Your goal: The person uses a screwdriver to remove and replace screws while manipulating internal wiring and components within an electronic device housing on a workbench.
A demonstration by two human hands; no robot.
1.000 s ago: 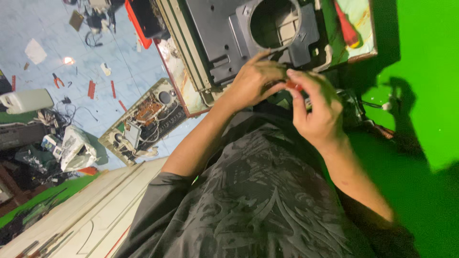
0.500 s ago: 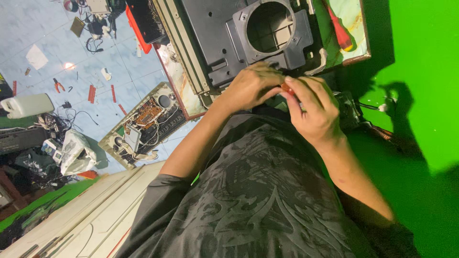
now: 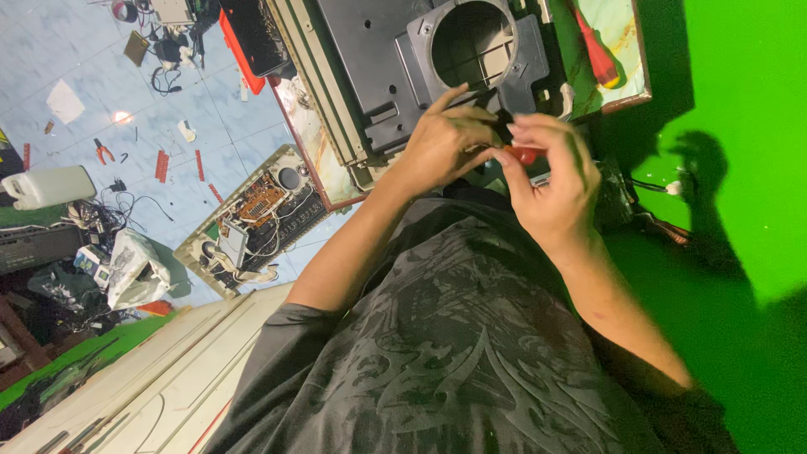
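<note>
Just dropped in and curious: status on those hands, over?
Left hand and right hand together, grip on a small red-handled tool. Dark plastic housing with round opening just beyond. Nothing blocking.

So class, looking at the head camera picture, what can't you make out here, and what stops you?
- Small red object in the head view: mostly hidden by the right hand; its kind cannot be told.
- Left hand fingertips: hidden behind the right hand's fingers.
- Dark plastic housing: cut off by the top edge.
- Open circuit chassis on the floor: parts too small to name.
- Red-handled tool: tip cut off by the top edge.
</note>
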